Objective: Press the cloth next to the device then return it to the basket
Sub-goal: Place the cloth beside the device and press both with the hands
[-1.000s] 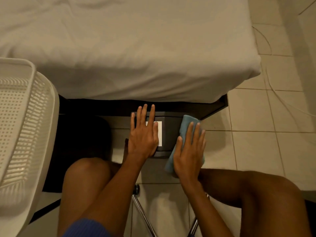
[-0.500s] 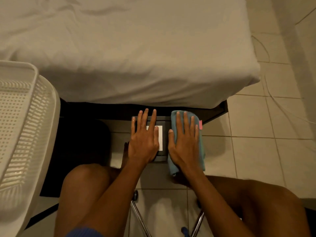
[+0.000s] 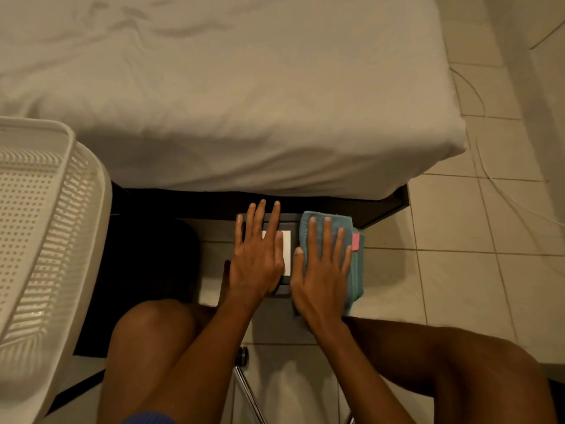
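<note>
A folded teal cloth (image 3: 356, 264) with a pink tag lies on the tiled floor just right of a dark flat device (image 3: 287, 240) that carries a white label. My right hand (image 3: 321, 270) rests flat on the cloth, fingers spread and pointing toward the bed, covering most of it. My left hand (image 3: 258, 258) lies flat on the device, fingers apart, hiding most of its top. The white perforated plastic basket (image 3: 70, 228) stands at the left edge, a good way from both hands.
A bed with a white sheet (image 3: 244, 102) fills the upper view, its dark frame just beyond the device. My bare knees are below the hands, with chrome chair legs (image 3: 247, 390) between them. Thin cables run over the tiles at right.
My right hand slid the cloth up from a tilted spot beside the device, straightened it alongside, and now lies flat on it. My left hand has stayed on the device.
</note>
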